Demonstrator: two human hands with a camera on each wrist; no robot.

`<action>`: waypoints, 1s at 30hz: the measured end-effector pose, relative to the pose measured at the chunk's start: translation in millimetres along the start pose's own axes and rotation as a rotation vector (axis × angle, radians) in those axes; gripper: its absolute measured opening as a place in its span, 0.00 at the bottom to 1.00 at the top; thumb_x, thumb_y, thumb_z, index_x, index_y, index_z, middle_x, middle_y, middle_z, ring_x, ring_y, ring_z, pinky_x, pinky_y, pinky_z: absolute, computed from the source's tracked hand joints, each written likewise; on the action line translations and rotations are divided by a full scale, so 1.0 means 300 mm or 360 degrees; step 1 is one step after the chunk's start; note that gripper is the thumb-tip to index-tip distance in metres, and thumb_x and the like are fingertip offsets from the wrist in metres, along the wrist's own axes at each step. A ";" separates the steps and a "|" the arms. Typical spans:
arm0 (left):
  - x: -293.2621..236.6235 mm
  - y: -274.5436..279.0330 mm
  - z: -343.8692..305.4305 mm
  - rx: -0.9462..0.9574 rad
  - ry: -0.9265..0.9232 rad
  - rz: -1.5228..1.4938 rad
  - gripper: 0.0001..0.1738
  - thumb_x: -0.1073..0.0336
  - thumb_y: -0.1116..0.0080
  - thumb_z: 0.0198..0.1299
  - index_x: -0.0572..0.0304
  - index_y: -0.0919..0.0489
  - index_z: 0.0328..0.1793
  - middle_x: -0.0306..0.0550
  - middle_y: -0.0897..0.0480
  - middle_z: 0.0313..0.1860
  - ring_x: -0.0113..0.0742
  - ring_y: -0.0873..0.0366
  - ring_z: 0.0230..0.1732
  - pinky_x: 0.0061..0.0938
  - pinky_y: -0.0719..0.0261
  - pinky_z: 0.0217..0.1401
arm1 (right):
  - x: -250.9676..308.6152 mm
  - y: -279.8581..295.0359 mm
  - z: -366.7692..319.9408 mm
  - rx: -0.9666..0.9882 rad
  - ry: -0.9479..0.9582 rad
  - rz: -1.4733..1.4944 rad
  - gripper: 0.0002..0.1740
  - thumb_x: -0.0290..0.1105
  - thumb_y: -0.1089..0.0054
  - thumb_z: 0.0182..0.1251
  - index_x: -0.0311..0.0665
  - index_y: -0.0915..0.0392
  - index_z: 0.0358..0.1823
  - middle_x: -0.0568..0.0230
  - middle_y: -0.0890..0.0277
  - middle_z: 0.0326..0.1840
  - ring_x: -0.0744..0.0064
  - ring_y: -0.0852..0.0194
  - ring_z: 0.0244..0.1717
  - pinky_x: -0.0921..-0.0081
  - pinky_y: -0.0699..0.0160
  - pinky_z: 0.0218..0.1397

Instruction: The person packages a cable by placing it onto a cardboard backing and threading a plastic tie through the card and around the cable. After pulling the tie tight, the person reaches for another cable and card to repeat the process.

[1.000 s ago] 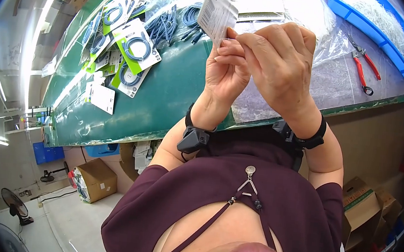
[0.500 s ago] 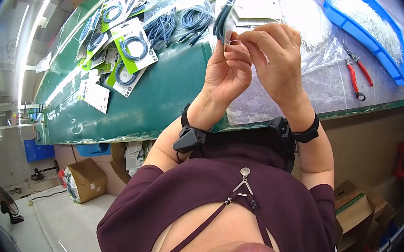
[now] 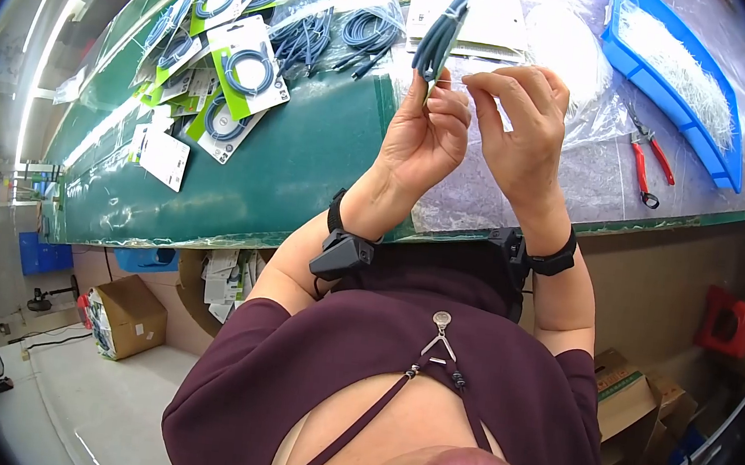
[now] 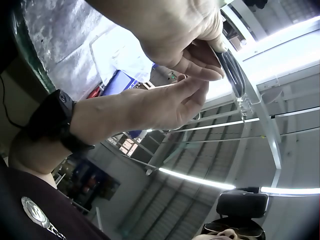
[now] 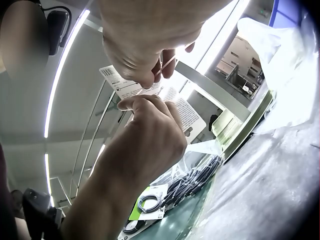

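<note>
My left hand (image 3: 433,134) pinches a backing card (image 5: 189,114) by its lower end between thumb and fingers. A coil of blue-grey cable (image 3: 438,44) lies against the card's face, which stands almost edge-on in the head view. Printed text and a hang hole show on the card's back in the right wrist view. Just to its right, my right hand (image 3: 527,126) is raised with thumb and forefinger close together. A thin white tie (image 5: 167,64) runs between its fingers in the right wrist view. In the left wrist view the cable coil (image 4: 234,75) projects past the fingers.
Several carded cables (image 3: 249,71) lie in a pile at the left. Behind them are loose cable bundles (image 3: 302,39) and clear plastic bags. White cards (image 3: 495,18) lie beyond the hands. Red-handled pliers (image 3: 641,165) and a blue tray (image 3: 674,128) of thin white strips lie right.
The card has turned from its printed back to nearly edge-on, bringing the cable coil into view. My right hand has drawn away from the left, leaving a gap.
</note>
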State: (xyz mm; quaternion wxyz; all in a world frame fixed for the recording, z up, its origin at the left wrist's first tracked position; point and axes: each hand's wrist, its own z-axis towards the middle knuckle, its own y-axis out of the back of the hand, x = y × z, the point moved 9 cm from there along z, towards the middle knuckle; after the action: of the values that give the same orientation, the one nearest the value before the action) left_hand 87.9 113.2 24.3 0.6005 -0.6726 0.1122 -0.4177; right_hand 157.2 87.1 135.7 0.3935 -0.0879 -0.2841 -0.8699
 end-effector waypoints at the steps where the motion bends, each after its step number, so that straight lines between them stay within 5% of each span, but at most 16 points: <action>1: 0.005 -0.008 -0.001 0.0011 0.0024 -0.0070 0.14 0.61 0.40 0.61 0.64 0.21 0.46 0.38 0.26 0.30 0.24 0.27 0.32 0.16 0.23 0.34 | 0.012 0.004 0.001 -0.0008 0.0026 -0.0027 0.09 0.22 0.33 0.50 0.42 0.19 0.33 0.72 0.24 0.31 0.71 0.26 0.36 0.69 0.37 0.54; 10: 0.006 -0.026 -0.012 0.0061 0.0067 -0.0119 0.10 0.71 0.40 0.59 0.67 0.21 0.46 0.40 0.21 0.30 0.26 0.24 0.31 0.16 0.22 0.31 | 0.077 0.023 0.008 -0.0029 0.0131 -0.0162 0.10 0.26 0.32 0.50 0.43 0.18 0.35 0.75 0.25 0.30 0.76 0.26 0.34 0.66 0.40 0.60; 19: 0.001 -0.005 -0.008 0.0050 0.0030 -0.0080 0.11 0.70 0.40 0.59 0.66 0.21 0.47 0.40 0.21 0.30 0.26 0.24 0.30 0.16 0.22 0.32 | 0.068 0.022 0.001 -0.0038 0.0142 -0.0152 0.09 0.27 0.32 0.51 0.43 0.18 0.35 0.75 0.25 0.30 0.76 0.27 0.33 0.66 0.40 0.60; 24: -0.006 0.002 -0.005 0.0052 0.0038 -0.0047 0.11 0.68 0.41 0.61 0.66 0.21 0.47 0.41 0.20 0.33 0.26 0.23 0.32 0.16 0.21 0.33 | 0.058 0.022 -0.002 -0.0036 0.0110 -0.0154 0.08 0.26 0.33 0.51 0.44 0.18 0.34 0.76 0.25 0.30 0.76 0.27 0.33 0.65 0.41 0.61; 30: -0.023 0.016 -0.004 0.0035 -0.0162 0.0309 0.17 0.57 0.42 0.63 0.65 0.21 0.47 0.44 0.18 0.38 0.30 0.20 0.39 0.18 0.19 0.39 | 0.045 0.003 -0.001 0.0030 -0.0095 0.0115 0.09 0.21 0.36 0.53 0.40 0.19 0.36 0.68 0.24 0.31 0.68 0.25 0.34 0.69 0.30 0.51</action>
State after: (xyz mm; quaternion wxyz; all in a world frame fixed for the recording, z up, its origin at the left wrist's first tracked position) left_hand 84.4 115.6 17.0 0.6503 -0.6723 0.1416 -0.3240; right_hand 148.8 77.7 140.9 0.4170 -0.1202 -0.3005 -0.8494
